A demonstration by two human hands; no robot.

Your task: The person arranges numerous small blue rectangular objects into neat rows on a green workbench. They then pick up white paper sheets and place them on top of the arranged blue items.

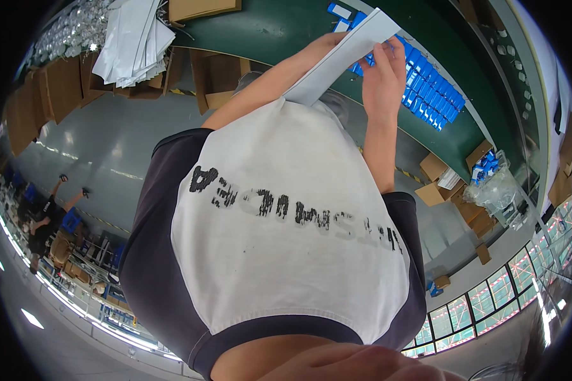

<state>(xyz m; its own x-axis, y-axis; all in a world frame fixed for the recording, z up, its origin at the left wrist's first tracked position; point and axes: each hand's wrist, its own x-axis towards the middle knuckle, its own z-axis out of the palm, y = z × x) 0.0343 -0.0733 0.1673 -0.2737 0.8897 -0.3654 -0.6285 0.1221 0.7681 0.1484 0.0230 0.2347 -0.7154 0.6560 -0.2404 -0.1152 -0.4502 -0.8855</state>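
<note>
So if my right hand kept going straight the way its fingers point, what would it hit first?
Probably the row of small blue boxes on the green table. The right hand, gripping the white flat package, points up toward them, though depth is hard to judge.

Bright, even indoor light, no hard shadows. Daylight comes through the window wall [489,305] at lower right, slightly blown out. Soft glare streaks on the grey floor [102,159]. Heavy fisheye bend: straight edges curve, corners black. White shirt [292,222] sharp in the centre; rim detail small and smeared; skin at the bottom edge blurred.
</note>
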